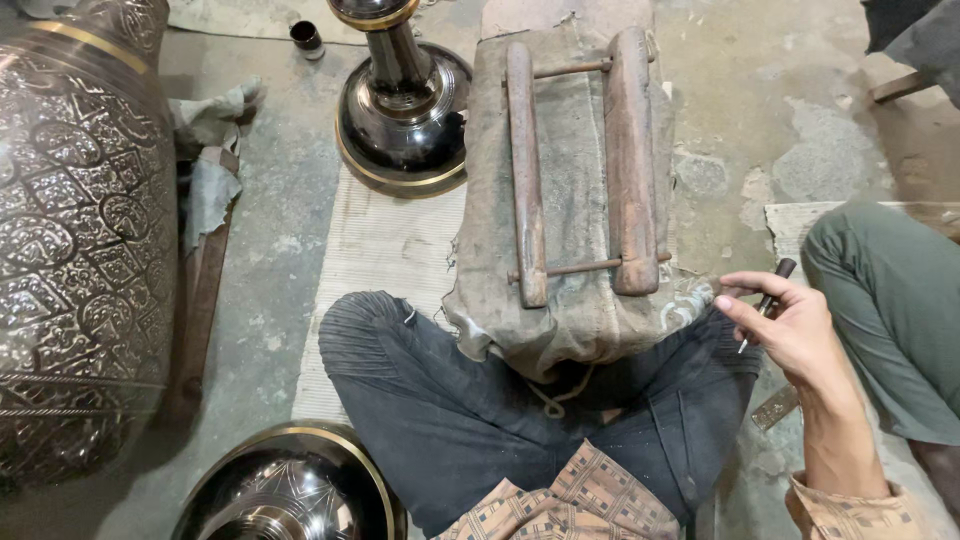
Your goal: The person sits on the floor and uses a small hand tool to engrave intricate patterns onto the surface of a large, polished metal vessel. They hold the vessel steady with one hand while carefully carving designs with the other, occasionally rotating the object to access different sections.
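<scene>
Right hand (790, 325): closed on a thin pointed tool (768, 300).
Left hand: not seen.
Wooden rest (580, 165): nothing laid on it.
Progress: no engraving underway; vase (85, 240) already patterned.

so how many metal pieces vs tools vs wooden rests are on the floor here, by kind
engraved metal vessels: 3 — big vase, dark base, bowl
engraving tool in right hand: 1
wooden frame rest: 1
small cup: 1
total: 6

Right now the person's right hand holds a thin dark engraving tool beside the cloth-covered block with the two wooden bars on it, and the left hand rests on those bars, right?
Not quite. The right hand does hold the thin dark tool beside the cloth-covered block, but no left hand shows in the head view; the wooden bars lie untouched.
</scene>
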